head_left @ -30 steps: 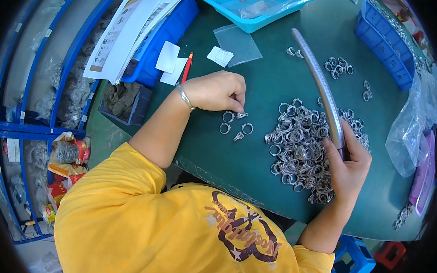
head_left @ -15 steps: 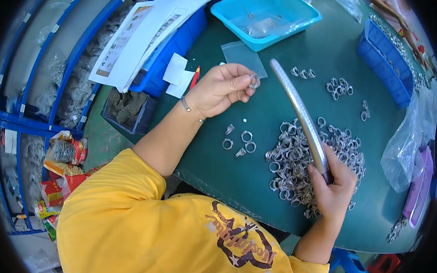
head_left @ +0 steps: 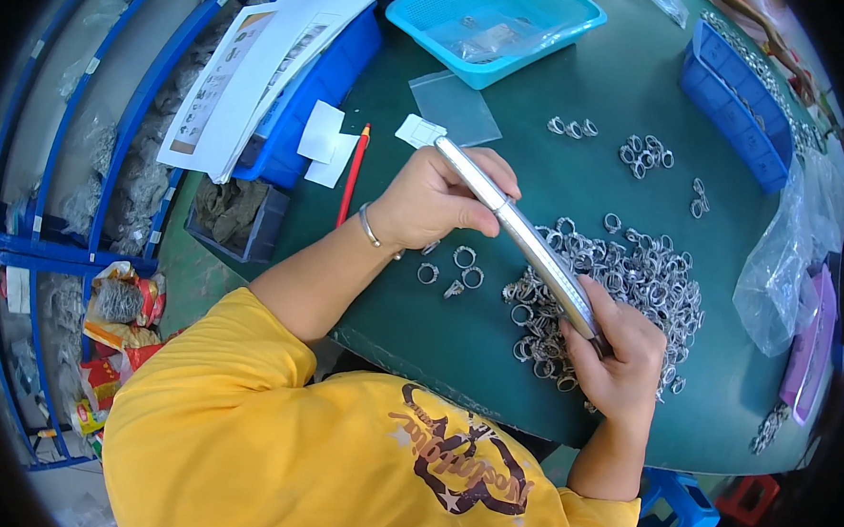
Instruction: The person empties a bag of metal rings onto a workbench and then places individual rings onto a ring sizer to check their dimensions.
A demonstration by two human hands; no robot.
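Observation:
My right hand [head_left: 618,345] is wrapped round the dark handle end of a silver ring mandrel [head_left: 546,260], a long tapered stick tilted up to the left. At its thinner end is my left hand [head_left: 444,200], its fingers closed on a ring [head_left: 503,209] that sits around the stick; the hand hides part of it. Beneath the mandrel and my right hand lies a large heap of silver rings [head_left: 655,285]. Just below my left hand several loose rings [head_left: 464,257] rest on the green table.
Small ring groups [head_left: 645,156] lie farther back on the table [head_left: 541,174]. Around them stand a turquoise basket [head_left: 480,71], a blue bin [head_left: 745,109] and a clear plastic bag [head_left: 775,272]. Left are papers [head_left: 251,73], a red pen [head_left: 354,174] and a dark box [head_left: 238,218].
The ring in my left hand has come onto the mandrel. My right hand has moved the mandrel left, toward my left hand, which has turned and lowered slightly.

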